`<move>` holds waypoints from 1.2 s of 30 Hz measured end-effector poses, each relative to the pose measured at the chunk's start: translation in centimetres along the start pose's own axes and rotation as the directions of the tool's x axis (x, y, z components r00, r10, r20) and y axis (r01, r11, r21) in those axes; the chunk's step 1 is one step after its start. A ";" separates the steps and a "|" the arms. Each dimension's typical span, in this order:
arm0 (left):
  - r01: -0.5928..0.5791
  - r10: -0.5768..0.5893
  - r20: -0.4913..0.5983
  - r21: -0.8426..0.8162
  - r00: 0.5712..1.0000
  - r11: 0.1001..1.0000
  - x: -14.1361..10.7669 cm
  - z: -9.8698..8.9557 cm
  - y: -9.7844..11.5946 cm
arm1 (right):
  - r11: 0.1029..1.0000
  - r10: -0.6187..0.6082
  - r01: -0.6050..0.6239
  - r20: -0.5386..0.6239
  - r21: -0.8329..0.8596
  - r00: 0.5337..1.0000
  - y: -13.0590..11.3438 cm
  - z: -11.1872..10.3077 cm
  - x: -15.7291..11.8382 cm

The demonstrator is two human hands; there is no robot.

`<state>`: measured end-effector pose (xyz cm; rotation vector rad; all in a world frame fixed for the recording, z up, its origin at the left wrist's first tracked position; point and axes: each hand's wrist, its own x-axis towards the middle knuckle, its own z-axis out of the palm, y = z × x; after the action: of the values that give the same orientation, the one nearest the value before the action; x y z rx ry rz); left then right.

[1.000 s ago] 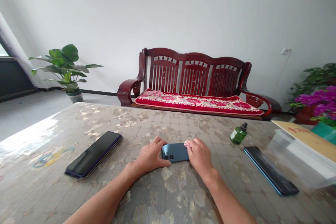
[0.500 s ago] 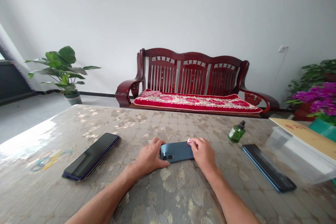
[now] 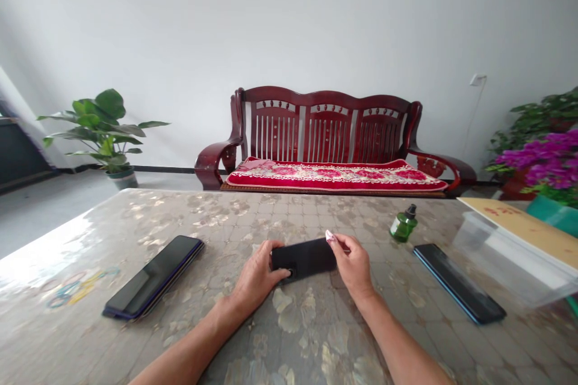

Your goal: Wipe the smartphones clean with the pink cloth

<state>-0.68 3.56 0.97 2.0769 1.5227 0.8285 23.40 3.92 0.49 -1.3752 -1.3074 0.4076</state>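
In the head view, a dark smartphone (image 3: 307,259) is at the middle of the table, its camera side facing me. My left hand (image 3: 261,271) grips its left end, thumb near the camera lenses and fingers at the far edge. My right hand (image 3: 354,264) is closed at the phone's right end, pinching a small white-and-pink piece (image 3: 330,235) between thumb and finger; whether it is cloth or paper I cannot tell. That piece sticks up at the phone's upper right corner, and the right fingers partly cover that end.
Stacked phones (image 3: 156,277) lie at left, near colored rubber bands (image 3: 76,289). To the right are a green pump bottle (image 3: 403,225), another phone (image 3: 458,283) and a clear plastic box (image 3: 497,258) under a tan folder (image 3: 519,225). A wooden bench (image 3: 327,132) stands beyond the table (image 3: 203,349).
The phone has tilted, its right end higher, and its back looks black instead of blue. My right hand's white-and-pink piece has risen slightly. The whole view has shifted a little.
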 end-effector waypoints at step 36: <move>-0.120 0.096 -0.213 -0.102 0.972 0.988 -0.6 0.8 0.3 | 0.614 -0.560 0.675 0.376 -0.410 0.738 -7.0 1.9 -3.3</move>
<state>-0.07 2.92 0.43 2.0574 1.4365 1.1779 17.54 0.22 4.42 -1.2036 -2.0879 -0.3362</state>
